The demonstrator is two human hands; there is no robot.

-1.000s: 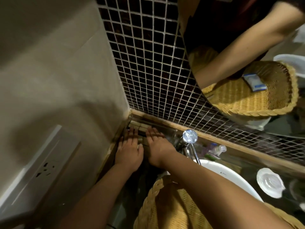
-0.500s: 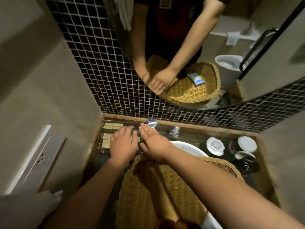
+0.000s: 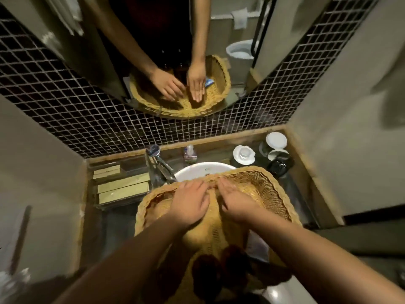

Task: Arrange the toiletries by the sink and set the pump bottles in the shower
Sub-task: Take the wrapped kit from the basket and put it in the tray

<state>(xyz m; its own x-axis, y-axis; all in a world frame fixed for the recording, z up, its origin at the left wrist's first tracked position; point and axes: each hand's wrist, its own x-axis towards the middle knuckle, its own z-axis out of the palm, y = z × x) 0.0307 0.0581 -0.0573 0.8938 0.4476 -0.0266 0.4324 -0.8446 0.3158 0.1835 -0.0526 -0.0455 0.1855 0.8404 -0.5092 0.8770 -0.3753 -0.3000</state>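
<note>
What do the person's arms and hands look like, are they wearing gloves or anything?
No gloves. Both the left hand and the right hand are bare, and both forearms are bare as far as the picture shows, with no sleeves over them. No watch, ring or bracelet can be seen. In the mirror, the person's top looks dark, with sleeves ending above the elbows.

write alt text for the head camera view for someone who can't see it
Seen from above, a person's left hand and right hand lie open inside a wicker basket resting over a white sink. Left of the faucet, a clear tray holds flat tan boxes; a mirror reflects the hands.
</note>
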